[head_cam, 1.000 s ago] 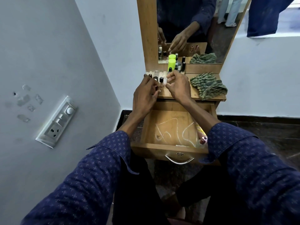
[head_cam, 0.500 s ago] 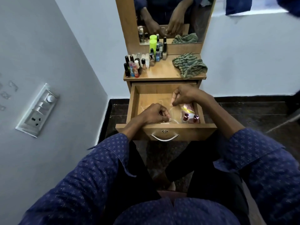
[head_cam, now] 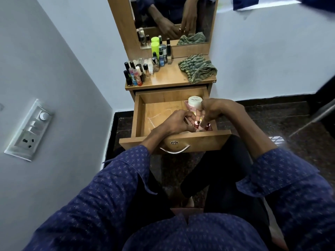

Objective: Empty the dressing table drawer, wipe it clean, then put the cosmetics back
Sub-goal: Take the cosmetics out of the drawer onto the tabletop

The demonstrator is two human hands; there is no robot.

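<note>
The wooden drawer (head_cam: 139, 115) stands pulled out, with white streaks on its bare floor. Both my hands are in its right front corner. My left hand (head_cam: 174, 122) curls its fingers around a small red nail polish bottle (head_cam: 196, 124). My right hand (head_cam: 217, 110) reaches down and pinches a second red bottle (head_cam: 207, 127) beside it. A white round jar (head_cam: 194, 102) and a pink packet lie behind them at the drawer's right side. Several cosmetics bottles (head_cam: 137, 73) stand on the left of the table top (head_cam: 168, 77). A green striped cloth (head_cam: 197, 68) lies on the right.
A mirror (head_cam: 172, 19) rises behind the table top, with a lime green bottle (head_cam: 155, 48) at its foot. A switch and socket panel (head_cam: 29, 131) sits on the left wall. The dark stone floor (head_cam: 272, 124) lies to the right. My knees are under the drawer front.
My hands left the bottles on the table top and came down into the drawer. They then shifted to the right front corner, onto the red bottles. The camera tilted down.
</note>
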